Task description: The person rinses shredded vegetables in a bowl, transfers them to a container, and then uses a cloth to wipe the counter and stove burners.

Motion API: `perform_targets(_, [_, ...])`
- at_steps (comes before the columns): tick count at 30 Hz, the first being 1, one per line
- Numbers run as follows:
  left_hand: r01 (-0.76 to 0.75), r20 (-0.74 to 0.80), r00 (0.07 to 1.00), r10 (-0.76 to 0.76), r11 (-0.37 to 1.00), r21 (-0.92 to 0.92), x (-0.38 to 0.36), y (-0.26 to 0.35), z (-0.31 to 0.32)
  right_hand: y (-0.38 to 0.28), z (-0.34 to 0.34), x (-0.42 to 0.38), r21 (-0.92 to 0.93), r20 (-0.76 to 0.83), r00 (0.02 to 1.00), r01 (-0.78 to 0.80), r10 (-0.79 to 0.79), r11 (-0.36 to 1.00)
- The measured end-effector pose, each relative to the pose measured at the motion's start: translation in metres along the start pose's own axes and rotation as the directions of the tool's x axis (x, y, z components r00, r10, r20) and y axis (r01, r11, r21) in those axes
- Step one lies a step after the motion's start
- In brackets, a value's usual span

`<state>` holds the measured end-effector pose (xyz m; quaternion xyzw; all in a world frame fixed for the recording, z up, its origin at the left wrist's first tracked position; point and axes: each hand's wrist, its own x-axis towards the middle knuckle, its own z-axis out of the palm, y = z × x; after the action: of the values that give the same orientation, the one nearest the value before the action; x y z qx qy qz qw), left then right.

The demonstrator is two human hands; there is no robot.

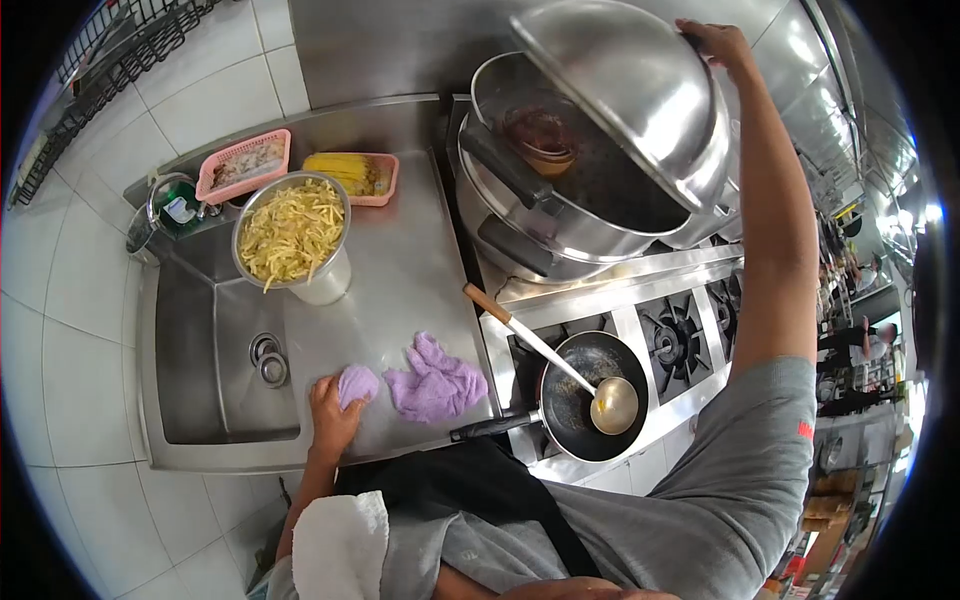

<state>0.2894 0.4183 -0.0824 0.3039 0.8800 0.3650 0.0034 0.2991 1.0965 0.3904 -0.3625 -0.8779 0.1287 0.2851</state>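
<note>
My right hand (716,45) grips the edge of a large domed metal lid (640,85), held tilted over a big steel pot (625,225). Dark contents and a reddish-brown item (540,135) show inside the pot. My left hand (335,415) is closed around a bunched purple cloth (357,386) at the front of the steel counter (400,270). A second purple cloth (437,382) lies crumpled just to its right.
A metal container of yellow strips (292,230) stands beside the sink (190,350). Two pink baskets (245,165) (385,188) sit behind it. A black pan (575,440) with a ladle (614,405) rests on the stove (670,340). Distant people (870,345) are at right.
</note>
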Motion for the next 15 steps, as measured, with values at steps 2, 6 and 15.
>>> perform_targets(2, [-0.024,-0.026,0.999,0.024,0.999,0.026,-0.001,-0.001,0.001,0.013,-0.003,0.009,0.033,0.0,1.0,-0.002,0.002,0.999])
perform_targets(6, [-0.101,-0.018,0.995,0.101,0.995,0.003,0.002,-0.01,-0.001,0.021,-0.003,0.013,-0.089,0.018,0.981,0.194,-0.193,0.977])
perform_targets(15, [0.293,0.178,0.956,-0.234,0.718,-0.632,0.037,0.047,-0.101,-0.052,0.022,-0.079,-0.259,0.079,0.856,0.512,-0.51,0.819])
